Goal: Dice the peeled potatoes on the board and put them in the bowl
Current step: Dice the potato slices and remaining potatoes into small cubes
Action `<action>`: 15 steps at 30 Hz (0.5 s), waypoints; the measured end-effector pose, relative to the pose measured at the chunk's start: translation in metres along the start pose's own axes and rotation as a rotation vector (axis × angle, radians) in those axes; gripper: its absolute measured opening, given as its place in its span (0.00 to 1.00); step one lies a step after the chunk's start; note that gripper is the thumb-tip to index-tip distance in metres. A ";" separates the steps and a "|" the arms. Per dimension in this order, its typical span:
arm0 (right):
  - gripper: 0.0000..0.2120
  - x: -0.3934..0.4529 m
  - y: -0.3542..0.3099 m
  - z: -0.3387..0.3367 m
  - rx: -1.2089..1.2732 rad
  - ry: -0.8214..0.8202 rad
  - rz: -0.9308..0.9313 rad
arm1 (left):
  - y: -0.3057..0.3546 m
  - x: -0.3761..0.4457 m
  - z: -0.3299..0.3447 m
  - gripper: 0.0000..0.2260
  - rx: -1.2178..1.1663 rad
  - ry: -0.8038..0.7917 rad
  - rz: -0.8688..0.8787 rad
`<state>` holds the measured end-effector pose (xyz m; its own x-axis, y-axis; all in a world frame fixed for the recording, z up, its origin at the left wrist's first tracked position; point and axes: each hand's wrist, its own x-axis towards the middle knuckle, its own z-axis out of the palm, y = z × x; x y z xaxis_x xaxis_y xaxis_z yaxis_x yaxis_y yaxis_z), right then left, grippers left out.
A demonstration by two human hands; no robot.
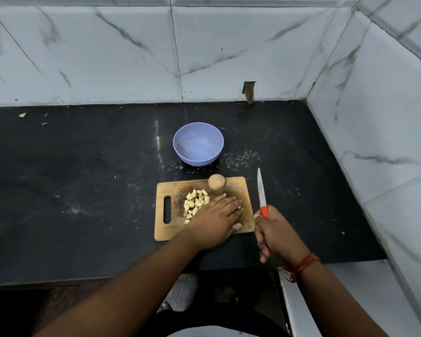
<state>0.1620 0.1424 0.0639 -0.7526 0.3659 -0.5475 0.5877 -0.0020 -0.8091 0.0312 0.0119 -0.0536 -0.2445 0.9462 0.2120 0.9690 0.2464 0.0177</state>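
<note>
One potato lies diced (195, 202) on the cutting board (238, 190) under my flat left hand (216, 218), my right hand (275, 233) grips the knife (261, 190), while a whole potato (216, 182) waits and the blue bowl (198, 143) holds nothing yet.

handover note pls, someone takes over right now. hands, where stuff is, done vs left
Left hand: flat, fingers straight, resting on the wooden cutting board against the pile of pale diced potato pieces.
Right hand: grips the red-handled knife, held just off the board's right edge, blade pointing away, not cutting.
Round whole peeled potato: at the board's far edge, uncut.
Light blue plastic bowl: on the black counter beyond the board, no potato in it.
Done: one batch diced.
Left: move the dice into the bowl, dice the whole potato, move that too.
</note>
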 end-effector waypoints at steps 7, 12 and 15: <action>0.07 0.022 0.013 -0.003 -0.003 -0.015 -0.009 | -0.020 -0.032 -0.011 0.19 0.109 0.019 -0.063; 0.04 0.066 0.020 0.022 -0.305 0.251 -0.259 | -0.021 -0.047 -0.018 0.18 0.079 0.073 -0.153; 0.08 0.091 0.019 0.039 -0.527 0.325 -0.370 | -0.021 -0.050 -0.022 0.17 -0.027 0.157 -0.272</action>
<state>0.0930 0.1391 -0.0092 -0.8516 0.5145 -0.1002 0.4384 0.5945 -0.6740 0.0237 -0.0454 -0.0433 -0.4889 0.8015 0.3443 0.8697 0.4787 0.1206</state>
